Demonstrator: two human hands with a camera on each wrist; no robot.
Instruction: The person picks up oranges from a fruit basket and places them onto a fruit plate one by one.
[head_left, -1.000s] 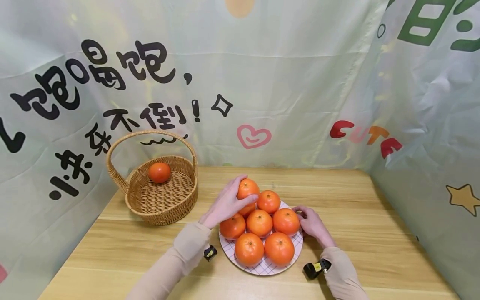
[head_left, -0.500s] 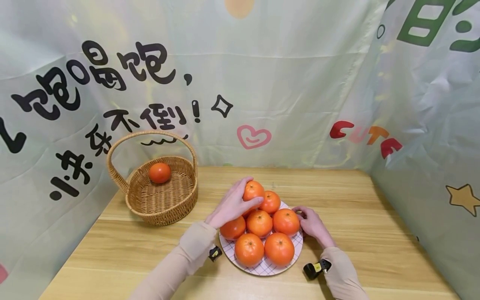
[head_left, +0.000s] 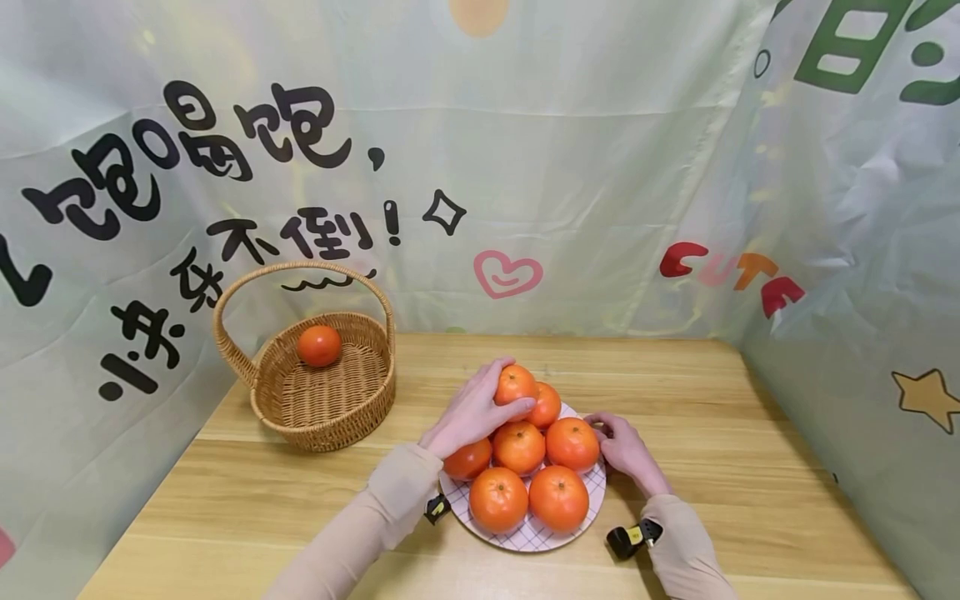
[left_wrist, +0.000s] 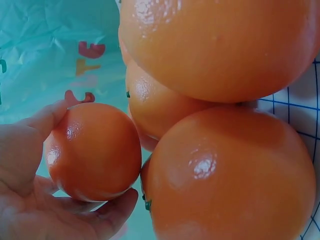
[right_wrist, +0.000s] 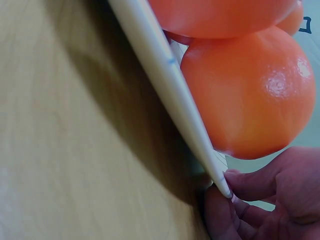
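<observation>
My left hand (head_left: 474,414) grips an orange (head_left: 516,382) over the back of a round plate (head_left: 517,542). In the left wrist view, thumb and fingers curl round this held orange (left_wrist: 95,152), beside larger-looking oranges on the plate. Several oranges, one of them a front orange (head_left: 558,498), sit on the plate, which has a white and purple check pattern. At the plate's right side, my right hand (head_left: 628,448) pinches the rim. Seen from the right wrist, the plate's edge (right_wrist: 170,82) lies between thumb and fingers, with an orange (right_wrist: 250,95) just above it.
A wicker basket (head_left: 330,429) with a tall handle stands at the back left of the wooden table (head_left: 697,400). One orange (head_left: 319,345) lies inside it. Printed cloth (head_left: 585,208) hangs behind and along both sides.
My left hand has moved a little to the right and toward me with the orange in its grip, now partly covering the orange behind. The right hand has stayed at the plate's rim.
</observation>
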